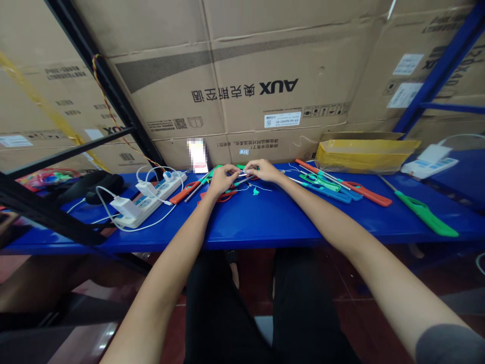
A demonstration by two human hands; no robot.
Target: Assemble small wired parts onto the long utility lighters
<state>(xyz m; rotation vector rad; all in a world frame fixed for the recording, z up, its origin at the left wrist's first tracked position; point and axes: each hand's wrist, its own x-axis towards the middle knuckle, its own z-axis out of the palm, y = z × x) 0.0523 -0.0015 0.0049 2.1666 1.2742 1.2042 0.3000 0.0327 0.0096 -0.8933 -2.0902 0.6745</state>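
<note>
Over the back of the blue table, my left hand (225, 178) and my right hand (264, 171) come close together with fingertips pinched. Between them is a small whitish piece (242, 174), too small to name, with both hands closed on it. Thin metal rods, red and green plastic parts and a fine white wire lie just beneath. A small green plastic part (255, 191) rests in front of my right hand. To the left is an orange long-necked lighter (184, 192). On the right lie blue lighter shells (331, 192) and a red-orange long-necked lighter (367, 193).
A green long-necked lighter (426, 213) lies far right, near a yellow-taped box (366, 155). At left, a power strip (149, 202) carries white chargers and looping cables. A bright, blurred phone-like screen (198, 155) leans against the cardboard (242, 65). Another person's limbs show at lower left.
</note>
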